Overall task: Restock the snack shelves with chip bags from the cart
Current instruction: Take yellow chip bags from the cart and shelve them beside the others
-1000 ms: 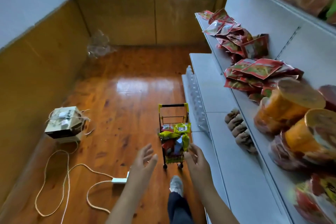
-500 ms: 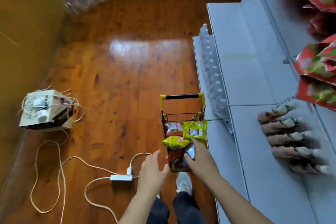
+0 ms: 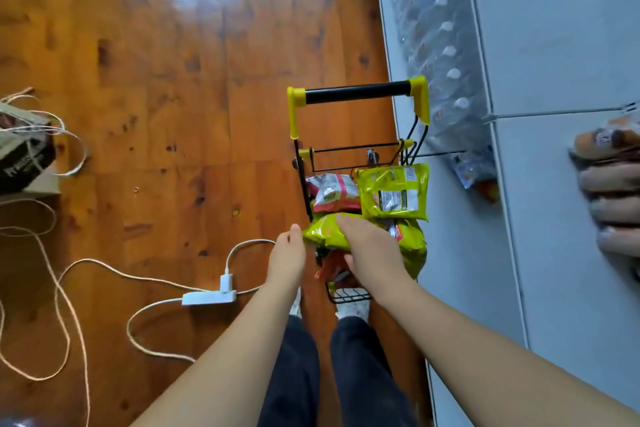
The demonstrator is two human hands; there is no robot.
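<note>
A small wire cart (image 3: 358, 97) with a black and yellow handle stands on the wooden floor beside the grey shelves (image 3: 554, 45). It holds several chip bags: a yellow one (image 3: 393, 192) upright at the back right, a red and white one (image 3: 330, 192) at the back left. My right hand (image 3: 372, 250) lies over a yellow-green bag (image 3: 323, 230) at the cart's front, fingers curled onto it. My left hand (image 3: 287, 255) touches that bag's left end, fingers together.
A white power strip (image 3: 209, 297) with a charger and loose cords lies on the floor left of my legs. A box wound with cord (image 3: 22, 149) sits at the far left. Brown packets (image 3: 613, 191) lie on the lower shelf at the right edge.
The view has tilted down and closer to the cart. Both hands have moved forward from the air in front of the cart onto the front yellow-green bag.
</note>
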